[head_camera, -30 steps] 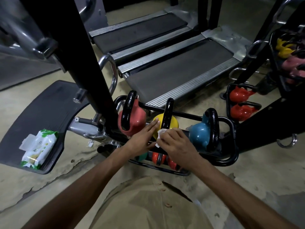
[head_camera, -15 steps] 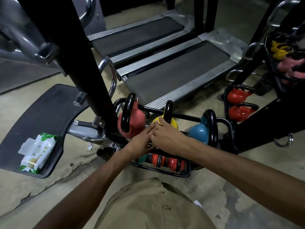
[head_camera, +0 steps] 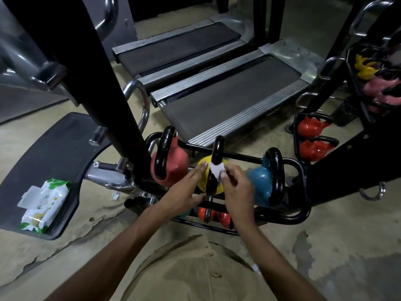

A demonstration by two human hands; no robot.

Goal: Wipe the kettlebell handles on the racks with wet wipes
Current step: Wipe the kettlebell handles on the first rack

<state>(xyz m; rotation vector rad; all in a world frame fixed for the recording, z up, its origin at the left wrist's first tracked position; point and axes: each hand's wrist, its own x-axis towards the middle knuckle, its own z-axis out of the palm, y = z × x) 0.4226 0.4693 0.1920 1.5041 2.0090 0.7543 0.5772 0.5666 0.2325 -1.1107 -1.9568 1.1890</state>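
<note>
Right grip [head_camera: 237, 187] pinching wipe [head_camera: 217, 171], against kettlebell handle [head_camera: 217, 148]

Left hand [head_camera: 186, 190] forward, fingers straight, right hand [head_camera: 237, 187] just beside it, pinching a wipe [head_camera: 217, 172]

two hands [head_camera: 184, 192] [head_camera: 238, 190], one wet wipe [head_camera: 217, 171], one wipes pack [head_camera: 45, 203], two treadmills [head_camera: 180, 48] [head_camera: 227, 98], three kettlebells [head_camera: 175, 164] [head_camera: 202, 183] [head_camera: 259, 181] atop the near rack [head_camera: 301, 211].

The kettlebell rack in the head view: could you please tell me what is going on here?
A person is wiping kettlebell handles on the low rack. The right hand pinches a white wet wipe against the black handle of the yellow kettlebell, while the left hand touches that bell with straight fingers. The wipes pack lies on the black platform to the left.
</note>
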